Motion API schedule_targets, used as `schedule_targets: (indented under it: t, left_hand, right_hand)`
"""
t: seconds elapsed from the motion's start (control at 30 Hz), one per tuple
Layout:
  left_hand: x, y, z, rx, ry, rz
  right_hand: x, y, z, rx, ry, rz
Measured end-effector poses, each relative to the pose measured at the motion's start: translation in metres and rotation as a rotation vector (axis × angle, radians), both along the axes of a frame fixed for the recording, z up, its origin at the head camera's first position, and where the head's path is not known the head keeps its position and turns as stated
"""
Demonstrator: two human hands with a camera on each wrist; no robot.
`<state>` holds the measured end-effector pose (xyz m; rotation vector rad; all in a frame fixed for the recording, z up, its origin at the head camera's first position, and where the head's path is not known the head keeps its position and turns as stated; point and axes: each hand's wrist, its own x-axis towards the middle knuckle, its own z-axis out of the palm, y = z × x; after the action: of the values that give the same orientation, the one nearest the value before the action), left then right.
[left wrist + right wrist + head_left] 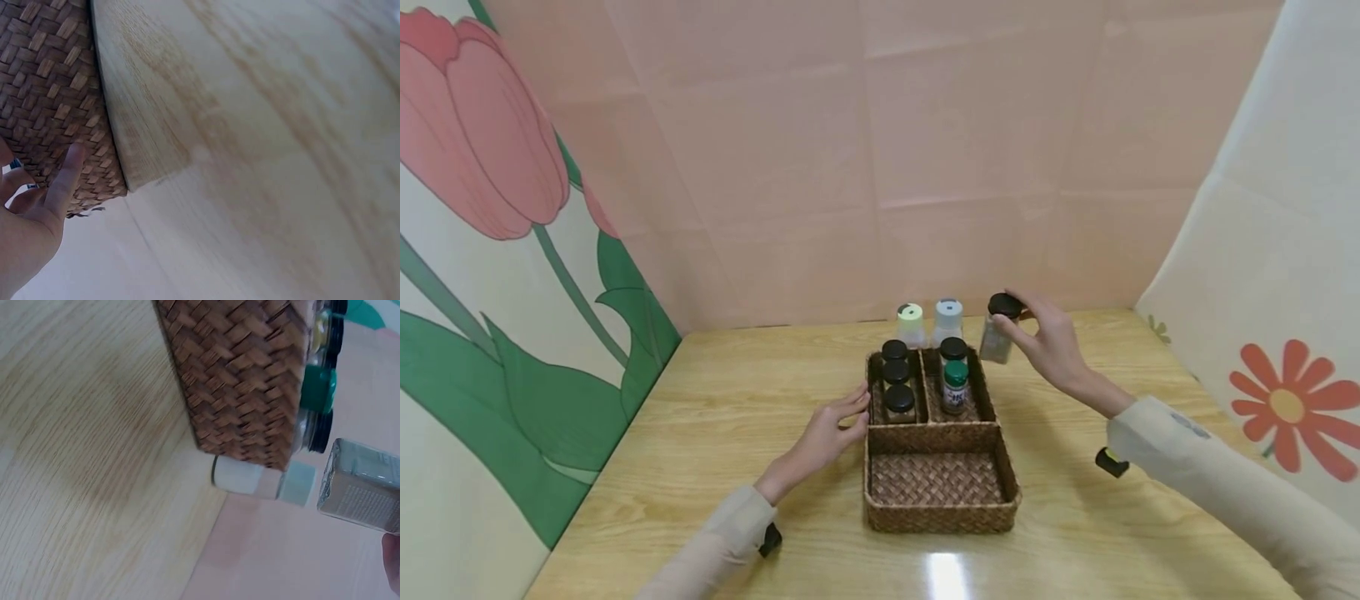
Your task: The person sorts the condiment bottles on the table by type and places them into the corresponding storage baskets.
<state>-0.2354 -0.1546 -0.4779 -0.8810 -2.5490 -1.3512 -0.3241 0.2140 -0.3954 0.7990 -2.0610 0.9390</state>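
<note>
My right hand [1051,343] holds a clear, square-sided spice jar [997,342] by its black lid, with thumb and fingers on either side. The jar is raised near the far right corner of the woven basket [940,518]; its printed side [362,500] shows in the right wrist view. My left hand [827,429] touches the basket's left wall, one digit lying along the weave in the left wrist view. In the far left compartment stand several black-lidded jars [899,400]. The far right compartment has a green-capped bottle [955,387] and a black-lidded jar [953,350].
Behind the basket stand a bottle with a pale green cap [911,315] and one with a pale blue cap [949,313]. The wooden table [760,375] meets a pink cloth backdrop [775,208] at the back. Flower-printed cloths hang at both sides.
</note>
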Motion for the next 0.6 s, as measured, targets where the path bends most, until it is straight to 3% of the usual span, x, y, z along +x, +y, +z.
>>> schedule_targets:
  t: [0.37, 0.6]
  left_hand:
    - [0.001, 0.0, 0.001, -0.01, -0.012, 0.006]
    - [0.001, -0.001, 0.001, -0.016, -0.028, -0.003]
  right_hand:
    - [0.022, -0.01, 0.01, -0.026, 0.021, 0.091]
    - [0.036, -0.018, 0.013, -0.044, -0.008, 0.142]
